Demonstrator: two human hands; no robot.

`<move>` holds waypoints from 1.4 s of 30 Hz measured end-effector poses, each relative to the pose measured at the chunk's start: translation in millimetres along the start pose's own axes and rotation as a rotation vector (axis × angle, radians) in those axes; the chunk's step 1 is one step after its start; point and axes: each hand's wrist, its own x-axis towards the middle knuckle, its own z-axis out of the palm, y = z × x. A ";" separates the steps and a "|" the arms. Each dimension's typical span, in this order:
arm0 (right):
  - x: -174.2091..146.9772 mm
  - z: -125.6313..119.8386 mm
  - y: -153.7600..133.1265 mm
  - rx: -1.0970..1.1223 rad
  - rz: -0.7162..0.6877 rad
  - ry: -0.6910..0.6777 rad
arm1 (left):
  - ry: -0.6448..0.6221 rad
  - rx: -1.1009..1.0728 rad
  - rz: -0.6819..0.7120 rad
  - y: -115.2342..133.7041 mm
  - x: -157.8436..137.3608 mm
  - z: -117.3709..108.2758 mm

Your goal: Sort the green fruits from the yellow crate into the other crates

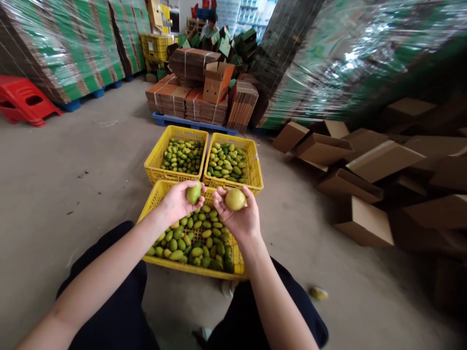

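Observation:
My left hand [179,201] has its fingers curled around a green oval fruit [194,193], which looks like a small mango. In my right hand [242,216], palm turned up, rests a rounder yellow-green fruit [235,200] with thumb and fingers about it. Both hands are above the near yellow crate [204,273], which holds many loose green and yellowish fruits [197,252]. Just beyond them, side by side, stand the far left yellow crate [153,170] and the far right yellow crate [258,167], each with similar fruit inside.
Flattened cartons [204,109] are stacked on a blue pallet [175,121] ahead, with a person [210,26] behind. Empty cardboard boxes [368,223] lie heaped at right. Wrapped pallets flank both sides. A red stool [27,99] stands left; one fruit [318,292] lies on the floor.

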 end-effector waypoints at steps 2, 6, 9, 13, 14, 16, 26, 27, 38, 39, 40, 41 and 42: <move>0.4 0.3 0.4 0.009 -0.007 0.016 | 0.011 -0.010 0.004 -0.2 0.2 -0.2; 1.8 1.1 1.1 -0.043 -0.024 0.046 | 0.022 0.015 0.014 -1.1 1.8 -1.0; 1.3 0.3 1.8 -0.075 0.002 0.015 | -0.016 0.115 0.043 -3.6 2.9 -3.3; 0.4 -1.4 3.1 -0.099 0.006 -0.002 | -0.052 0.384 0.113 -8.8 1.5 -5.1; 0.5 -1.8 3.3 -0.100 -0.003 0.002 | -0.032 0.450 0.132 -10.1 0.9 -5.1; 1.0 -2.2 3.4 -0.087 -0.016 0.019 | 0.014 0.572 0.157 -12.5 0.4 -5.1; 7.4 -2.6 6.6 -0.106 0.106 0.108 | -0.067 0.522 0.122 -11.3 6.5 -8.0; 7.8 -3.5 6.8 -0.110 0.135 0.122 | -0.058 0.509 0.141 -8.9 6.5 -8.0; 2.5 -3.9 2.1 -0.063 0.233 0.122 | -0.125 1.169 0.240 -11.9 -3.1 -8.3; 2.0 -3.1 2.2 -0.055 0.234 0.123 | -0.141 1.257 0.260 -10.8 -6.2 -7.4; 1.7 -2.6 2.3 -0.048 0.240 0.124 | -0.154 1.340 0.273 -9.0 -9.4 -6.6; 1.6 -2.4 2.6 -0.042 0.249 0.125 | -0.169 1.411 0.271 -6.7 -12.4 -6.3; 1.5 -2.4 2.8 -0.041 0.259 0.129 | -0.192 1.465 0.249 -4.4 -15.0 -6.5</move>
